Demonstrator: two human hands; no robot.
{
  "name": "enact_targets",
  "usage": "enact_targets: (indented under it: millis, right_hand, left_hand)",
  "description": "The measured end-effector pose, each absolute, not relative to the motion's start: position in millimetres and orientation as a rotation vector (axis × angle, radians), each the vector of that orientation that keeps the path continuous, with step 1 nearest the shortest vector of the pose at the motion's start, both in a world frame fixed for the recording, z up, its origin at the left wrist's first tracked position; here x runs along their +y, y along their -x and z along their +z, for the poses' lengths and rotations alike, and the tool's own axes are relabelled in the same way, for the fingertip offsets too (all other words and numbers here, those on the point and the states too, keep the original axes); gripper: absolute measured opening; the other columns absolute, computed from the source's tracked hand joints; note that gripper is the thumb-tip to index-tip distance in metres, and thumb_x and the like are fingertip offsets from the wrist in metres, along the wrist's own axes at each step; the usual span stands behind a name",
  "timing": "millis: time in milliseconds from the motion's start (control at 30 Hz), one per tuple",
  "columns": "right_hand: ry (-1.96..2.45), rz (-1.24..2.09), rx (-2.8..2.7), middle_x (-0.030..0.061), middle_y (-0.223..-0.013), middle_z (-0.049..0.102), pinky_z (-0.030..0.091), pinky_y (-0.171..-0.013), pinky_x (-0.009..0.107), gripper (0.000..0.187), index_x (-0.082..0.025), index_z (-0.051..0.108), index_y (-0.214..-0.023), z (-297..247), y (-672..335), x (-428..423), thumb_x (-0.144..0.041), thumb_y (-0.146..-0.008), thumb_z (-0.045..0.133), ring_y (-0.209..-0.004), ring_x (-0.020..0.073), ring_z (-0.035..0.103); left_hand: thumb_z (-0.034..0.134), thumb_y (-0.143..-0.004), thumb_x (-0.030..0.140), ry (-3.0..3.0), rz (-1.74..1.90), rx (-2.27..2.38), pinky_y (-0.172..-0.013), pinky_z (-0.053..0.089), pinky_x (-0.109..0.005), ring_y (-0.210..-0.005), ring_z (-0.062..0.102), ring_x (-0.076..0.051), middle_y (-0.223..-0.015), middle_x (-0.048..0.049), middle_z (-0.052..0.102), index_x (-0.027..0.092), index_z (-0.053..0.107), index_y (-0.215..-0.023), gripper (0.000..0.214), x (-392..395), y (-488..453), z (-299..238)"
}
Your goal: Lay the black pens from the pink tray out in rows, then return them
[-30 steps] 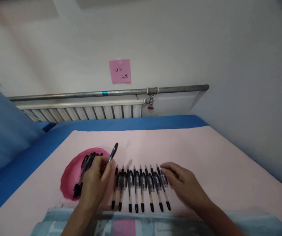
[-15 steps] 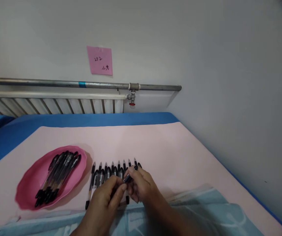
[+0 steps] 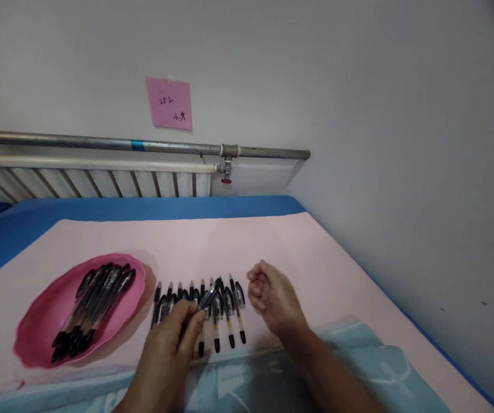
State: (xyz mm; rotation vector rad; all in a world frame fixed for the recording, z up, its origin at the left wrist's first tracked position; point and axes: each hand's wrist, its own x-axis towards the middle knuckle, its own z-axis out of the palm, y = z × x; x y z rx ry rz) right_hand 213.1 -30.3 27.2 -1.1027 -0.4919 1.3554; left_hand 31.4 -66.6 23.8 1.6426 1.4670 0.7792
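Note:
My left hand (image 3: 171, 338) is closed round a pen (image 3: 210, 293), whose see-through, dark-ended part sticks out up and to the right from thumb and forefinger. Most of its lower length is hidden in the hand. My right hand (image 3: 275, 298) is apart from it, raised to the right of the row, fingers curled in; whether anything is inside them I cannot see. Beneath and beyond the left hand lies a row of uncapped pens (image 3: 238, 312), tips pointing away from me, with clear black-topped caps (image 3: 240, 294) lying between and beside them. The left hand hides part of the row.
A pink scalloped dish (image 3: 31, 330) at the left holds a heap of black pens (image 3: 100, 304). The pink table surface (image 3: 229, 244) has a blue border. Light-blue patterned cloth (image 3: 358, 355) lies along the near edge. A radiator (image 3: 78, 180) and metal pipe (image 3: 178, 147) run along the wall.
My right hand has left the left hand and moved up and to the right. The left hand keeps the pen, uncovering more of the row. The view has shifted slightly.

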Motion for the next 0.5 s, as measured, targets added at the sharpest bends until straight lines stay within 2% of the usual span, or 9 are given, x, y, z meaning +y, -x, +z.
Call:
enact_targets:
  millis: [100,200,367,500]
  right_hand:
    - [1.214,1.49,-0.876,-0.0021,-0.059,0.052,0.028,-0.035,0.018,0.038,-0.016,0.053,-0.073,25,-194,-45,-0.053,-0.081,0.047,-0.041,0.0062,0.043]
    - [1.301,1.458,-1.112,-0.0038,-0.054,0.049,0.034,-0.042,0.019,0.036,-0.017,0.053,-0.071,23,-173,-62,-0.051,-0.083,0.047,-0.045,0.0068,0.044]
    - [1.364,1.413,-1.021,-0.0049,-0.052,0.045,0.034,-0.045,0.019,0.031,-0.017,0.052,-0.071,17,-159,-70,-0.044,-0.085,0.044,-0.046,0.0071,0.043]
    - [1.348,1.396,-0.931,-0.0043,-0.053,0.045,0.03,-0.039,0.019,0.033,-0.019,0.046,-0.069,10,-164,-59,-0.049,-0.082,0.041,-0.043,0.0072,0.041]
  left_hand:
    - [0.048,-0.081,0.046,-1.538,0.842,1.439,-0.052,0.036,-0.022,-0.054,0.049,-0.013,-0.059,0.0034,0.055,0.022,0.056,-0.075,0.026,-65,-33,24]
    - [0.047,-0.082,0.043,-1.504,0.88,1.338,-0.055,0.038,-0.022,-0.057,0.052,-0.014,-0.062,0.0022,0.059,0.022,0.056,-0.072,0.024,-71,-40,26]
    - [0.048,-0.082,0.041,-1.506,0.85,1.32,-0.061,0.041,-0.024,-0.066,0.059,-0.018,-0.07,-0.001,0.065,0.024,0.057,-0.073,0.021,-78,-46,27]
    - [0.05,-0.08,0.04,-1.504,0.879,1.381,-0.067,0.043,-0.027,-0.075,0.064,-0.022,-0.08,-0.0042,0.071,0.026,0.064,-0.089,0.022,-81,-48,27]
